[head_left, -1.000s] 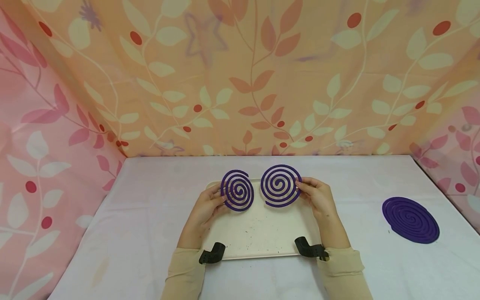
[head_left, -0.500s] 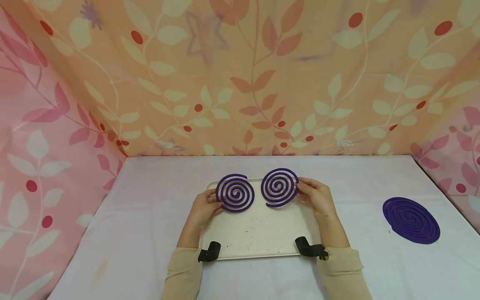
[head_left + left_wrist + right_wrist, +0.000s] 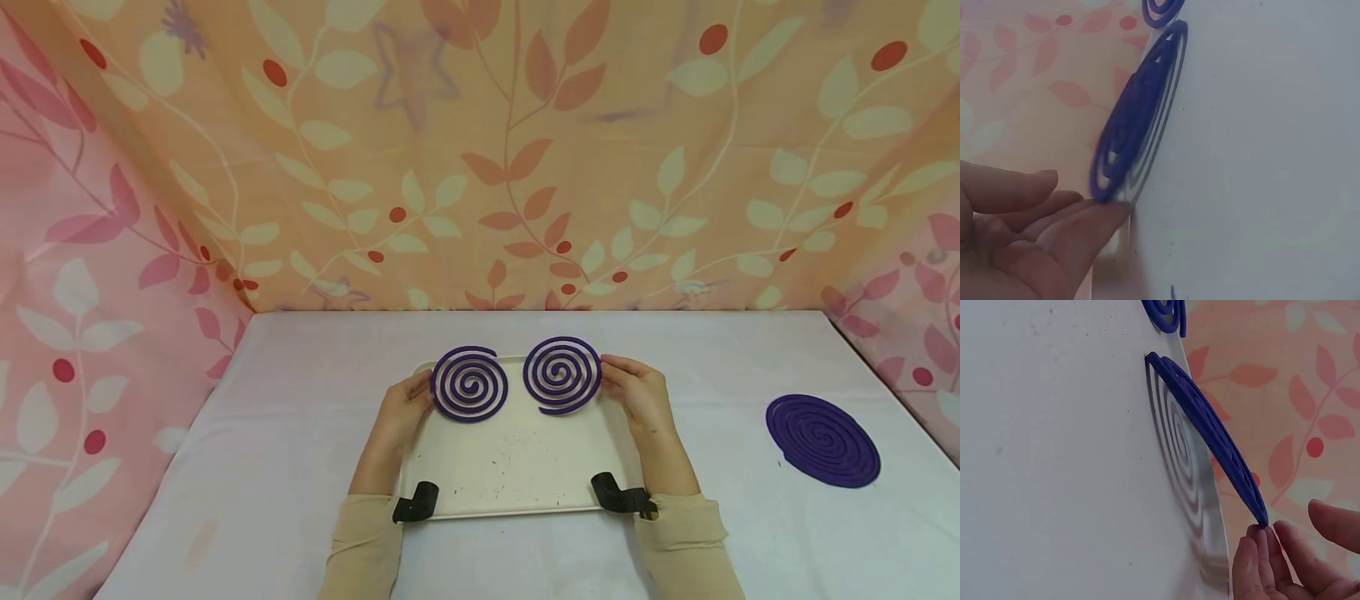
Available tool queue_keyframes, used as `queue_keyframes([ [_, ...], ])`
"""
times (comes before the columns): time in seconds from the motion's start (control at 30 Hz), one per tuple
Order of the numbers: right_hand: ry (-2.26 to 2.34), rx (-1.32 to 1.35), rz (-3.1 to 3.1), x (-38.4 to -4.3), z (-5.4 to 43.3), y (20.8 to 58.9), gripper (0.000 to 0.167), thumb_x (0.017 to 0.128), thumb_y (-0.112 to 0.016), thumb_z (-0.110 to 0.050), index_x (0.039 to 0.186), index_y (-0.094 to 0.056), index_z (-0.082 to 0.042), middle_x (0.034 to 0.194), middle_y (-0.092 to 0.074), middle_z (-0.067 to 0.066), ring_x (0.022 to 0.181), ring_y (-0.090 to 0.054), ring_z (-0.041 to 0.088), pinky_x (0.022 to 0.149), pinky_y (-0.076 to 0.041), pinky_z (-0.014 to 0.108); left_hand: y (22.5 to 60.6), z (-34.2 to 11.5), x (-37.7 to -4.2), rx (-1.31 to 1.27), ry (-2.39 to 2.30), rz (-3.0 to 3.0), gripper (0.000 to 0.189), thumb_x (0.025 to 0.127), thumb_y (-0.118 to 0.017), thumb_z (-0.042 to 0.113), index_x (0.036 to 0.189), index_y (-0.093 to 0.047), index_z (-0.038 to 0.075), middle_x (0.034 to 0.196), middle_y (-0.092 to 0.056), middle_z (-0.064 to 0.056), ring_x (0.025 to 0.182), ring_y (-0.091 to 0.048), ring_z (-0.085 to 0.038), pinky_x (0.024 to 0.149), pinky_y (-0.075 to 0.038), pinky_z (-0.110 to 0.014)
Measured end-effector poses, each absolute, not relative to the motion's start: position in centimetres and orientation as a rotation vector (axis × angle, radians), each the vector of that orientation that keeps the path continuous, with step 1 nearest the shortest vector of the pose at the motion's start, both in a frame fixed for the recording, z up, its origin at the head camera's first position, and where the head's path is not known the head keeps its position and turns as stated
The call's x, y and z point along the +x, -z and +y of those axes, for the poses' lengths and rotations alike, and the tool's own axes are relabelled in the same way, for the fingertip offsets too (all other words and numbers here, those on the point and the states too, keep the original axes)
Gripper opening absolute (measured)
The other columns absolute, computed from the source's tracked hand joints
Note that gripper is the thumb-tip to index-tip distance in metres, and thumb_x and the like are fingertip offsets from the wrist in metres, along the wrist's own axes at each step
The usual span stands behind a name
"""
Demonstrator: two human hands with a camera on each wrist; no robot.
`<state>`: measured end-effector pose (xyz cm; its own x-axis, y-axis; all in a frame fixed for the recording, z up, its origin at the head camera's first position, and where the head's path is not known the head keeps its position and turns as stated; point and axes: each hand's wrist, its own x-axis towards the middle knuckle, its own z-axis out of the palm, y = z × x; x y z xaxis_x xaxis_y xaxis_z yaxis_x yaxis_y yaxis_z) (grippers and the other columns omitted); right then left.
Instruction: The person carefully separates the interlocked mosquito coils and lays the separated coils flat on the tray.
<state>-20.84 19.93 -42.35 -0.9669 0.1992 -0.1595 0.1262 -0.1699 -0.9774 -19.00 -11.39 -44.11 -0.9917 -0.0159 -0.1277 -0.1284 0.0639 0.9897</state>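
Two purple mosquito coils lean at the far edge of a cream tray (image 3: 510,467). My left hand (image 3: 401,412) touches the outer edge of the left mosquito coil (image 3: 471,385) with extended fingers; its thumb (image 3: 1016,190) stands apart from the coil in the left wrist view. At the outer edge of the right mosquito coil (image 3: 561,375), the fingertips of my right hand (image 3: 637,396) make contact, and the thumb (image 3: 1338,522) is clear of it in the right wrist view. Both coils are tilted, with a shadow (image 3: 1179,450) cast below the right one.
A flat, closely wound purple mosquito coil (image 3: 822,440) lies at the right on the white cloth (image 3: 285,467). Small dark crumbs dot the tray. Black mounts (image 3: 423,500) sit at both wrists. Patterned curtains (image 3: 480,167) rise behind and at the sides.
The left coil has shifted a little leftward and turned to face the camera more. The right coil has tipped and turned slightly. Fingers of both hands have drawn back to the coils' outer edges.
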Motion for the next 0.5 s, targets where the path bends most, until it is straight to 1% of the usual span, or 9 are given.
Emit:
queue_keyframes([
  [0.13,-2.277,-0.404,-2.031,-20.92,20.04,42.28,0.040,0.089,-0.057,0.005,0.124,-0.046,0.021,0.083,-0.067,-0.005,0.076,-0.063,0.002,0.078,-0.053,0.020,43.93,-11.62,-19.01,-0.164,-2.076,2.321,0.041,0.090,-0.042,-0.015,0.131,-0.040,-0.019,0.132,-0.044,-0.034,0.124,-0.044,-0.041,0.104,-0.036,-0.042],
  [0.27,-2.262,-0.415,-2.038,-20.86,20.11,42.16,0.042,0.090,-0.058,0.002,0.125,-0.046,0.020,0.082,-0.067,-0.006,0.078,-0.063,0.002,0.078,-0.052,0.020,43.71,-11.72,-18.94,-0.187,-2.104,2.334,0.037,0.091,-0.045,-0.011,0.128,-0.046,-0.017,0.129,-0.048,-0.033,0.122,-0.046,-0.039,0.104,-0.037,-0.040],
  [0.33,-2.263,-0.419,-2.035,-20.81,20.12,42.11,0.042,0.090,-0.058,0.002,0.126,-0.045,0.019,0.081,-0.066,-0.009,0.079,-0.063,0.002,0.079,-0.052,0.019,43.61,-11.73,-18.90,-0.195,-2.126,2.320,0.036,0.092,-0.047,-0.009,0.128,-0.047,-0.016,0.129,-0.049,-0.032,0.122,-0.047,-0.038,0.102,-0.039,-0.035],
  [0.37,-2.264,-0.419,-2.034,-20.80,20.14,42.11,0.042,0.090,-0.058,0.002,0.126,-0.045,0.019,0.080,-0.066,-0.010,0.080,-0.063,0.002,0.079,-0.052,0.019,43.58,-11.72,-18.89,-0.204,-2.132,2.314,0.036,0.092,-0.048,-0.008,0.128,-0.047,-0.015,0.128,-0.049,-0.031,0.122,-0.047,-0.038,0.101,-0.041,-0.030],
  [0.5,-2.299,-0.410,-2.014,-20.75,20.30,42.04,0.043,0.091,-0.056,0.003,0.129,-0.042,0.019,0.078,-0.065,-0.015,0.085,-0.063,0.001,0.084,-0.050,0.019,43.52,-11.64,-18.91,-0.213,-2.206,2.232,0.036,0.092,-0.048,-0.009,0.127,-0.048,-0.015,0.128,-0.050,-0.032,0.122,-0.047,-0.037,0.088,-0.045,-0.014],
])
